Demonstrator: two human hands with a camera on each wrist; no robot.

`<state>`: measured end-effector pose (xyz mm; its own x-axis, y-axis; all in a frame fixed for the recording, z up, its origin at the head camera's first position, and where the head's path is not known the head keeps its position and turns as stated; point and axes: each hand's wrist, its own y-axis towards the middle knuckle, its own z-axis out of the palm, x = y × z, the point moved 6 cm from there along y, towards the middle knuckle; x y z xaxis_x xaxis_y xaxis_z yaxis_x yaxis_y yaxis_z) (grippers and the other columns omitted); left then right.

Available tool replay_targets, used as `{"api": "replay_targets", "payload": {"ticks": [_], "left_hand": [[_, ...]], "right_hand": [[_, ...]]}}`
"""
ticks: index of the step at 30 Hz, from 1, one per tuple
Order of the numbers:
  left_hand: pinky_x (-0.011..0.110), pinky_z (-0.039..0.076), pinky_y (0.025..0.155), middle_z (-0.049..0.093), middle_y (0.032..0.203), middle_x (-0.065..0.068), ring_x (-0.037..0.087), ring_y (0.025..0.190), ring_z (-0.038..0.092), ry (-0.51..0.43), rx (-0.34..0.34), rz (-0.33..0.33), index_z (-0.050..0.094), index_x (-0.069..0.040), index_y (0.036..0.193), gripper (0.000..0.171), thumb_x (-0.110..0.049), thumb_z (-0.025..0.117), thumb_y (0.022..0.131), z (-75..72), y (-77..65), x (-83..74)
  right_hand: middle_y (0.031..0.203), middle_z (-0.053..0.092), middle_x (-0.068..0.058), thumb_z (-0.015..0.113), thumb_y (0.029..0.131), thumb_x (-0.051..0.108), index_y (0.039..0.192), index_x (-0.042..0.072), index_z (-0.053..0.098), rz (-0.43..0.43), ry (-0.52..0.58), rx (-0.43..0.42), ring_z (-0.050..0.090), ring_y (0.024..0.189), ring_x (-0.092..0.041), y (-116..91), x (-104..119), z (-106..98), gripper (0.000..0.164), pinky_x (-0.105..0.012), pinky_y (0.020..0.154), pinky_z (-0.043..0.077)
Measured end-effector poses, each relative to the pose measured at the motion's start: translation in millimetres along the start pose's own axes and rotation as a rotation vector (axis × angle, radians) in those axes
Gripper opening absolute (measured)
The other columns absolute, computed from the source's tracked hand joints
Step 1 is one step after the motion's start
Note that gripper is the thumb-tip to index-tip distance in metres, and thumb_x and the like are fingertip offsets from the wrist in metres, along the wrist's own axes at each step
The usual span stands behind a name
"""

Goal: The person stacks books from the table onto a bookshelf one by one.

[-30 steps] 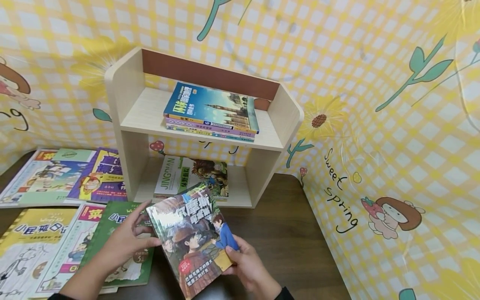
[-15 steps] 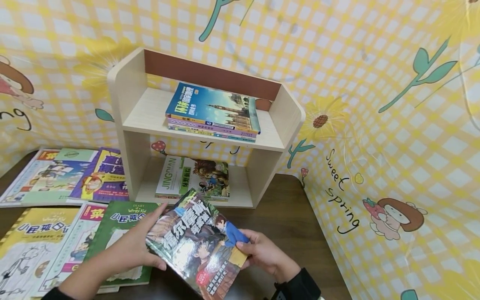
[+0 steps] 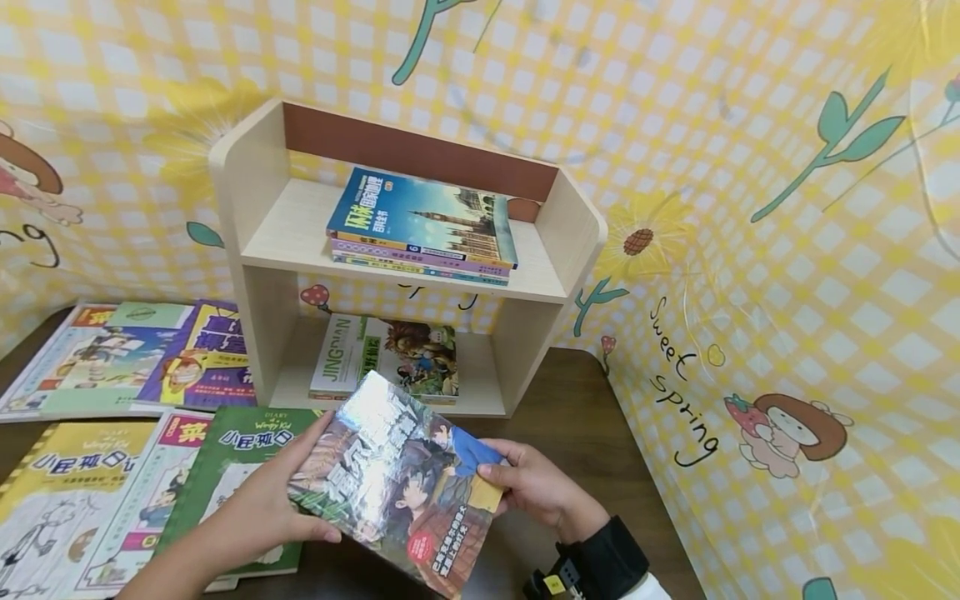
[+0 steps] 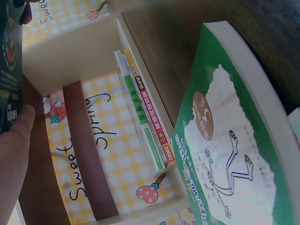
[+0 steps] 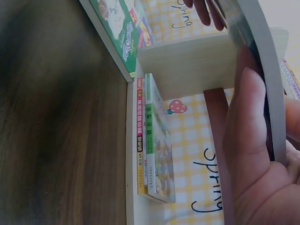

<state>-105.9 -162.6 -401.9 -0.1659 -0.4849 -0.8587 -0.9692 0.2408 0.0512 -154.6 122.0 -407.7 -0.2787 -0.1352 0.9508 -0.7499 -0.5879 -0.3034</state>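
Observation:
Both hands hold a glossy paperback book [image 3: 405, 496] tilted in front of the shelf, its illustrated cover facing up, with glare over part of the title. My left hand [image 3: 273, 500] grips its left edge, thumb low by the near side and fingers partly hidden. At the right edge, my right hand [image 3: 543, 487] pinches the book, thumb on the cover and fingers beneath. Seen from the right wrist, the pages' edge [image 5: 271, 70] runs between thumb and fingers. In the left wrist view the thumb [image 4: 16, 154] lies at the book's dark back cover [image 4: 9, 79].
A two-tier wooden shelf [image 3: 266, 333] stands behind the book. Stacked books [image 3: 427, 221] lie on its upper board, and a green-and-white book [image 3: 382, 354] tops the lower pile. Left of it, a green book [image 3: 247, 450], a yellow book [image 3: 82, 492] and several others cover the dark table [image 3: 585, 433].
The book has turned counterclockwise and shifted slightly right. My left hand has come to grip its left edge more fully; my right hand has moved right with it.

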Motion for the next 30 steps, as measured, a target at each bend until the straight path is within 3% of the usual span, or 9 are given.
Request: {"api": "replay_targets", "payload": {"ticks": [8,13,20,23,26,30], "left_hand": [[0.076,0.028,0.095,0.016,0.157,0.025,0.055,0.136,0.021,0.019,-0.031,-0.045,0.002,-0.032,0.156,0.128,-0.046,0.088,0.061,1.7,-2.6,-0.7],[0.076,0.030,0.092,0.017,0.156,0.027,0.057,0.135,0.021,-0.021,-0.058,-0.121,0.000,-0.034,0.155,0.127,-0.039,0.089,0.064,5.1,-8.1,4.9],[0.076,0.026,0.095,0.017,0.157,0.026,0.056,0.135,0.021,-0.065,-0.150,-0.154,-0.001,-0.034,0.155,0.129,-0.032,0.090,0.064,7.5,-8.6,6.2],[0.077,0.023,0.096,0.014,0.158,0.024,0.056,0.136,0.017,-0.079,-0.186,-0.181,-0.003,-0.035,0.155,0.127,-0.033,0.089,0.066,7.6,-7.4,5.5],[0.076,0.021,0.099,0.012,0.158,0.025,0.054,0.138,0.015,-0.111,-0.222,-0.202,-0.004,-0.033,0.155,0.128,-0.033,0.089,0.067,8.1,-5.2,5.2],[0.073,0.019,0.103,0.012,0.158,0.024,0.051,0.140,0.014,-0.155,-0.266,-0.218,-0.006,-0.032,0.155,0.130,-0.032,0.090,0.066,9.6,-1.7,5.7]], "right_hand": [[0.096,0.067,-0.002,0.057,0.097,0.014,0.141,-0.003,0.040,-0.043,0.034,-0.116,0.067,0.074,-0.011,0.3,5.6,-1.2,0.050,-0.026,0.060,0.056],[0.109,0.066,-0.006,0.058,0.097,0.021,0.145,0.001,0.034,-0.094,0.085,-0.234,0.066,0.083,-0.012,3.8,6.6,1.6,0.058,-0.027,0.068,0.054],[0.109,0.065,-0.008,0.049,0.102,0.028,0.152,0.005,0.023,-0.186,0.172,-0.426,0.064,0.082,-0.010,11.5,7.7,7.3,0.061,-0.023,0.069,0.051],[0.129,0.054,-0.017,0.044,0.104,0.030,0.154,0.006,0.017,-0.224,0.203,-0.486,0.061,0.092,-0.011,15.8,9.0,10.6,0.062,-0.022,0.076,0.049],[0.148,0.035,-0.022,0.040,0.105,0.029,0.155,0.007,0.012,-0.251,0.214,-0.529,0.056,0.104,-0.014,18.5,10.7,15.0,0.061,-0.022,0.083,0.048],[0.156,0.021,-0.022,0.037,0.105,0.027,0.156,0.009,0.009,-0.270,0.205,-0.560,0.047,0.118,-0.020,17.9,12.7,20.0,0.060,-0.023,0.090,0.045]]}}
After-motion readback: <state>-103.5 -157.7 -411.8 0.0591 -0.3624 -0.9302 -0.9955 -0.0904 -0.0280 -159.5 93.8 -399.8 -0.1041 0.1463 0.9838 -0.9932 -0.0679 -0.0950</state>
